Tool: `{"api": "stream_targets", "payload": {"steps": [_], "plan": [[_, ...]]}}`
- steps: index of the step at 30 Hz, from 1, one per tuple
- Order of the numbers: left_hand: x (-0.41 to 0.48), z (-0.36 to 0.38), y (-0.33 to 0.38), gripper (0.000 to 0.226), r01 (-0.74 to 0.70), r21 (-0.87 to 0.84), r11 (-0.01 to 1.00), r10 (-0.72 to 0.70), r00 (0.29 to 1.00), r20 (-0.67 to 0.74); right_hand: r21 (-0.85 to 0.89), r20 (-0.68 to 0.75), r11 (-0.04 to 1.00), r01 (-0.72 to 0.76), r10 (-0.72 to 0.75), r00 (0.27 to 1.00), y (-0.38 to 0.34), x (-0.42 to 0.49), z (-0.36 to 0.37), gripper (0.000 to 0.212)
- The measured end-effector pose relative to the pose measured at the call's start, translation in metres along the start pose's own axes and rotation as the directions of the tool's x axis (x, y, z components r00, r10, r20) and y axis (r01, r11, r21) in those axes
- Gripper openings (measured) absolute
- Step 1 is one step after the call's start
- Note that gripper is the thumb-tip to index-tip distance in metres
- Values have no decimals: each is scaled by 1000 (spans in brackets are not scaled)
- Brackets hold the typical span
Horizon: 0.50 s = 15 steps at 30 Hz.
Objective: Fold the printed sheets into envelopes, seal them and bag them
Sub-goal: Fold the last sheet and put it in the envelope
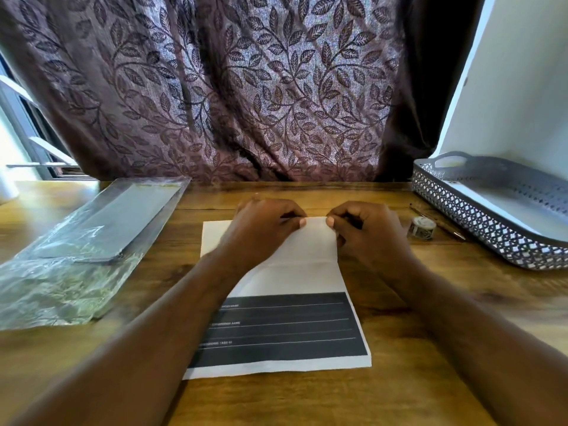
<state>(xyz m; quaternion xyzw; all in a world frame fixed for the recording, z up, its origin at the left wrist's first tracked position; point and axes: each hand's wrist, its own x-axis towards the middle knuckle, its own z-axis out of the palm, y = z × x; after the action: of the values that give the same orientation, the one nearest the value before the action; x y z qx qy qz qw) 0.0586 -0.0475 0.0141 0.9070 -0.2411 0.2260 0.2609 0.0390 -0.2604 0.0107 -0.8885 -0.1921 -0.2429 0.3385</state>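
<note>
Item: white printed paper sheet with a dark lined form block, lying flat on the brown wood-grain table, centre of view. Long axis runs 12 to 6 o'clock; dark form block at the 6 o'clock end, plain white end toward 12 o'clock. A faint crease crosses the sheet just above the dark block.

Left hand: curled, thumb and fingers pinching the far edge of the sheet at 12 o'clock.
Right hand: curled likewise, pinching the same edge just beside the left; thumbs near each other, not touching.

Step in hand, as judged: folding, early; the far edge appears gripped for turning over or creasing. No sealing or bagging done on this sheet.

Next move calls for: bringing the far edge toward 6 o'clock square to the side edges, then pressing the fold flat.

Also present: clear crinkled plastic bag holding a flat grey stack, 9 o'clock; small patterned tape roll and thin pen, 2 o'clock; grey perforated plastic tray with handle, 3 o'clock, well apart from the sheet.
</note>
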Motion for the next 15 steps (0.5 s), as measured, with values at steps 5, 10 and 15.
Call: {"api": "stream_targets", "payload": {"steps": [5,10,15], "plan": [[0,-6,-10,13,91,101,991,-83,993,-83,42,-32,997,-65,67,997,8,2,-6,7],[-5,-10,-19,16,188,208,960,-168,979,-112,69,-41,984,-167,170,985,22,5,-10,10],[-5,-20,-38,12,231,199,952,-203,967,-152,64,-80,973,-223,228,970,34,8,-14,10]]}}
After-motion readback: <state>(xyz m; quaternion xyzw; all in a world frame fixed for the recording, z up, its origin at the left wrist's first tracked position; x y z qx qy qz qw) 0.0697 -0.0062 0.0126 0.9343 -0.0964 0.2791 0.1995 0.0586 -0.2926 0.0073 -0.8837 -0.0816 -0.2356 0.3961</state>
